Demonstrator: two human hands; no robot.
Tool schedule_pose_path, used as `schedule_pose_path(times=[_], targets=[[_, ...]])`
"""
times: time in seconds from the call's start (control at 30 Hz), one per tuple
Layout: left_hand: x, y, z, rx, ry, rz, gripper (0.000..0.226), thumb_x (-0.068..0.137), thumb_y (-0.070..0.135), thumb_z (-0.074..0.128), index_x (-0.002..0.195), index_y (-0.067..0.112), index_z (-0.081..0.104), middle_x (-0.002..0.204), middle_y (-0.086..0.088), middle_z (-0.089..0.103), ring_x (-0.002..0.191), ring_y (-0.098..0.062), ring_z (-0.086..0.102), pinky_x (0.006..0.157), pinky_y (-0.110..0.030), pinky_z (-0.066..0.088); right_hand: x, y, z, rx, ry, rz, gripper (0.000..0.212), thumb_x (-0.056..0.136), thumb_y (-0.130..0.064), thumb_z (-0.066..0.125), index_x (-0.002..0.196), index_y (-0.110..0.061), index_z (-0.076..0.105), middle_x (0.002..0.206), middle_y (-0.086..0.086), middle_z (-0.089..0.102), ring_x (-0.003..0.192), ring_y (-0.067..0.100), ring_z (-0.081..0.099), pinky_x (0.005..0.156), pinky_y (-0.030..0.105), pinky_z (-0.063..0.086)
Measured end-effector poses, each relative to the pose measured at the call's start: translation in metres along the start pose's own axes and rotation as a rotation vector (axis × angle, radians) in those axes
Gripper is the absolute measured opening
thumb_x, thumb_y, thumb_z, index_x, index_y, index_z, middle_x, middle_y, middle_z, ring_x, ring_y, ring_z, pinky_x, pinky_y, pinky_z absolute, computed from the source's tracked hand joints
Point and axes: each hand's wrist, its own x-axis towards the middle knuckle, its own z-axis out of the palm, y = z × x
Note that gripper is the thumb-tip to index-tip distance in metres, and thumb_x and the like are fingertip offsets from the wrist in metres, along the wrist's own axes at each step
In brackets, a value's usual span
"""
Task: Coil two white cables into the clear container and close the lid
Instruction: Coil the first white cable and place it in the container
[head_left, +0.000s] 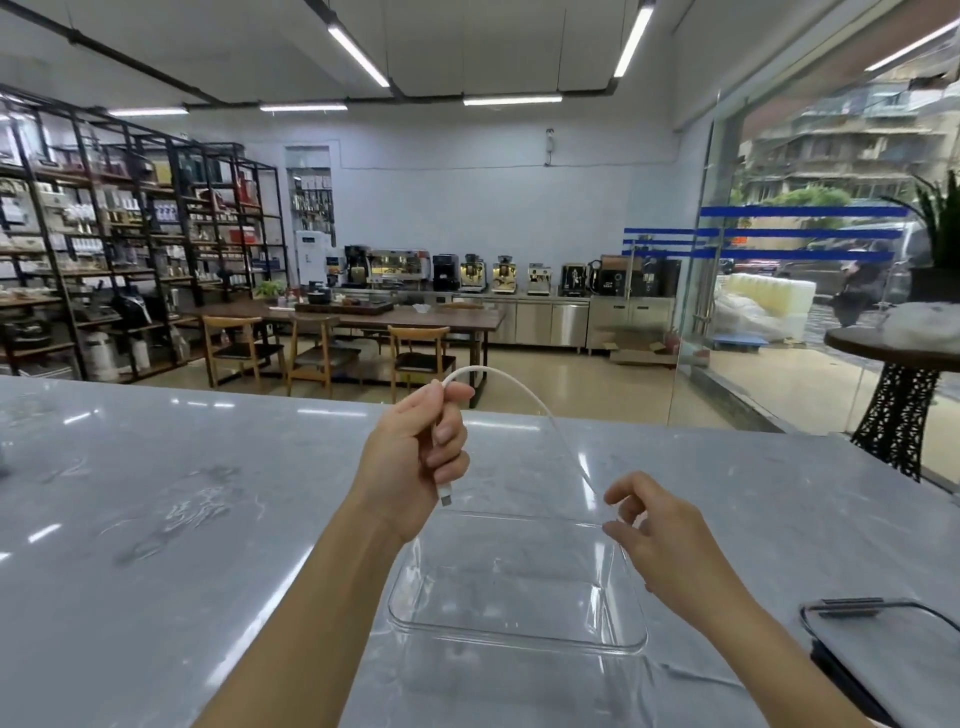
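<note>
One glossy marble counter (208, 493), showroom behind.

Bright, even illumination from ceiling strip lights (358, 49), supplemented by daylight entering through the glass wall (810, 218) at right. The polished marble countertop (182, 493) carries elongated specular reflections of the strips; shadows are soft and faint. Wide-angle distortion bows straight lines toward the frame edges, most visibly at the shelving (78, 234) on the left. The distant background is slightly soft, and the clear container (519, 636) is legible mainly by highlights along its rim.
</note>
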Motion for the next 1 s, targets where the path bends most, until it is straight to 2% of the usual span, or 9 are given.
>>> schedule_pose_path(times=[0.13,0.23,0.37,0.5,0.6,0.67,0.8,0.9,1.0], targets=[[0.004,-0.006,-0.002,0.117,0.065,0.0,0.031,0.098,0.018,0.036,0.086,0.006,0.062,0.05,0.005,0.045,0.039,-0.006,0.033,0.035,-0.017,0.031,-0.002,-0.014,-0.003,-0.24,-0.002,-0.099,0.018,0.085,-0.003,0.057,0.093,-0.019,0.057,0.083,-0.008,0.054,0.071,0.01,0.049,0.064,0.025,0.042],[0.007,-0.012,0.0,0.303,0.083,-0.028,0.028,0.098,0.015,0.039,0.088,0.005,0.063,0.059,0.002,0.05,0.044,-0.008,0.042,0.041,-0.02,0.04,0.0,-0.033,-0.011,-0.355,-0.125,-0.24,0.017,0.087,-0.006,0.055,0.099,-0.016,0.061,0.093,-0.007,0.064,0.079,0.008,0.055,0.072,0.028,0.044],[0.01,-0.02,0.005,0.526,0.009,-0.071,0.029,0.099,0.015,0.038,0.089,0.004,0.064,0.07,-0.006,0.059,0.055,-0.013,0.059,0.056,-0.024,0.054,0.004,-0.062,-0.024,-0.184,-0.15,-0.458,0.007,0.082,-0.007,0.064,0.085,-0.01,0.07,0.08,-0.001,0.067,0.076,0.014,0.06,0.07,0.03,0.046],[0.007,-0.029,0.015,0.552,-0.145,-0.128,0.029,0.098,0.015,0.04,0.09,0.002,0.065,0.069,-0.007,0.07,0.062,-0.017,0.067,0.061,-0.023,0.055,0.018,-0.082,-0.027,0.06,-0.096,-0.532,0.004,0.076,-0.001,0.069,0.077,-0.005,0.07,0.067,-0.004,0.06,0.064,-0.004,0.052,0.062,0.007,0.038],[0.005,-0.036,0.022,0.407,-0.226,-0.169,0.026,0.092,0.006,0.041,0.085,0.006,0.066,0.057,-0.005,0.065,0.048,-0.017,0.06,0.053,-0.026,0.053,0.031,-0.085,-0.025,0.135,-0.028,-0.509,0.001,0.076,-0.005,0.071,0.076,-0.006,0.071,0.068,-0.001,0.062,0.066,0.0,0.052,0.062,0.007,0.037],[0.003,-0.038,0.022,0.222,-0.275,-0.205,0.028,0.093,0.01,0.035,0.086,0.006,0.062,0.045,-0.002,0.05,0.034,-0.012,0.041,0.041,-0.022,0.041,0.038,-0.082,-0.025,0.168,0.027,-0.431,0.002,0.075,-0.013,0.073,0.073,-0.012,0.072,0.066,-0.006,0.061,0.065,0.004,0.053,0.06,0.01,0.038],[0.002,-0.031,0.014,-0.083,-0.323,-0.274,0.029,0.091,0.028,0.038,0.083,0.008,0.057,0.04,0.007,0.034,0.028,-0.004,0.026,0.034,-0.018,0.025,0.045,-0.06,-0.034,0.482,-0.044,-0.16,0.005,0.075,-0.017,0.073,0.078,-0.015,0.07,0.051,-0.007,0.058,0.04,0.009,0.043,0.039,0.018,0.035],[0.003,-0.026,0.009,0.033,-0.357,-0.241,0.033,0.089,0.03,0.038,0.088,0.007,0.061,0.041,0.008,0.033,0.031,-0.004,0.025,0.041,-0.021,0.021,0.043,-0.046,-0.036,0.734,-0.05,-0.057,0.004,0.077,-0.007,0.069,0.077,-0.01,0.066,0.053,0.0,0.056,0.037,0.01,0.038,0.035,0.019,0.03],[0.002,-0.028,0.011,0.187,-0.403,-0.302,0.035,0.087,0.031,0.038,0.09,0.007,0.064,0.045,0.006,0.031,0.037,-0.006,0.024,0.046,-0.024,0.02,0.045,-0.048,-0.034,0.688,0.05,-0.095,0.01,0.075,-0.004,0.07,0.069,-0.01,0.064,0.048,-0.006,0.055,0.037,0.006,0.038,0.036,0.017,0.03]])
